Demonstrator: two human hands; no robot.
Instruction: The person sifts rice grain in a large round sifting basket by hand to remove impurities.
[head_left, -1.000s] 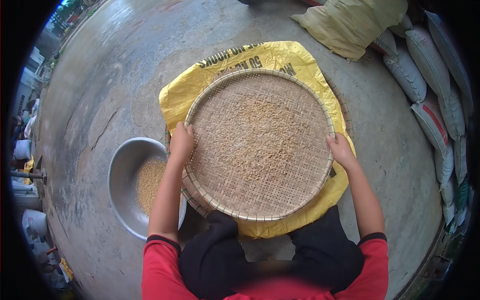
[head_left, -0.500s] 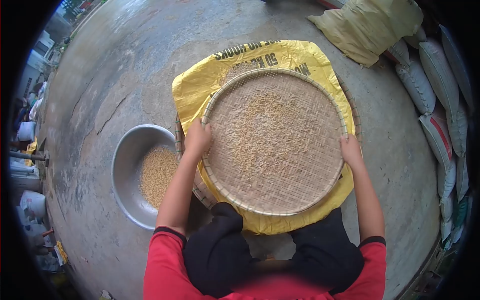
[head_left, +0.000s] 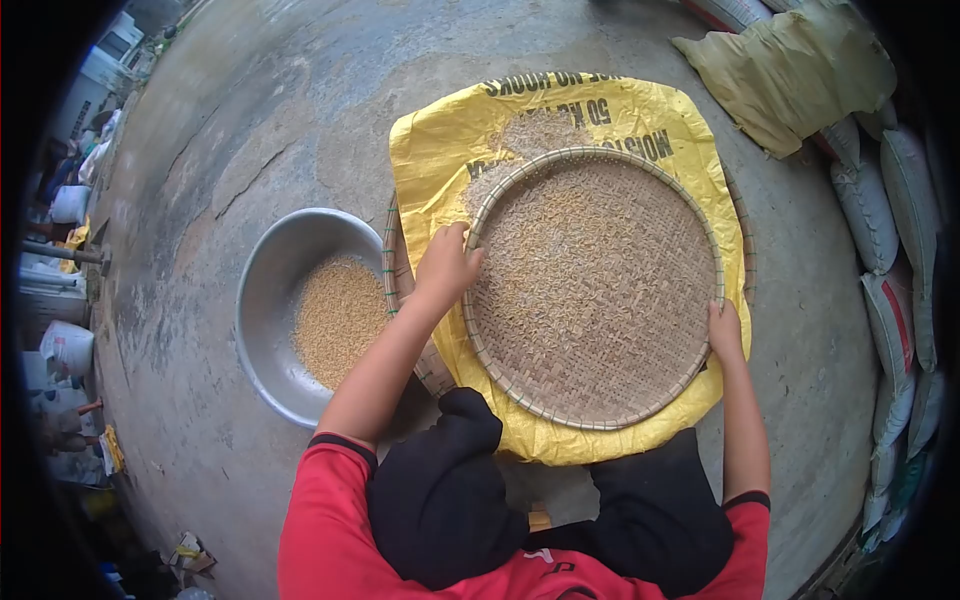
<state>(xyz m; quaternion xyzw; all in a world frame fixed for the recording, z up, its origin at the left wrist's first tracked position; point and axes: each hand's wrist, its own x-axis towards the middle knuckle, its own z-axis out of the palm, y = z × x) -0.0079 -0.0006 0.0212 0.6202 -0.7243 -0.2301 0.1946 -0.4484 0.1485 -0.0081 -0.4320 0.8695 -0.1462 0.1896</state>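
Both my hands grip a round woven bamboo winnowing tray (head_left: pixel 660 355) by its rim. My left hand (head_left: pixel 447 264) is closed on the left edge, and my right hand (head_left: pixel 726 328) on the lower right edge. Yellow grain (head_left: pixel 570 235) lies spread thinly over the tray's upper left half. Beneath is a yellow printed sack (head_left: pixel 430 150) with pale chaff (head_left: pixel 540 132) scattered on it past the far rim. The sack covers most of another round basket (head_left: pixel 393 225). Left of it stands a metal basin (head_left: pixel 268 310) holding a heap of grain (head_left: pixel 340 322).
Full white sacks (head_left: pixel 868 215) are stacked along the right side, with a crumpled beige sack (head_left: pixel 795 75) at the upper right. Assorted containers and bags (head_left: pixel 68 345) line the far left. The floor (head_left: pixel 200 400) is rough concrete.
The grain has shifted toward the tray's upper left, baring the lower right weave. More chaff shows on the yellow sack beyond the rim. The whole view has also shifted.
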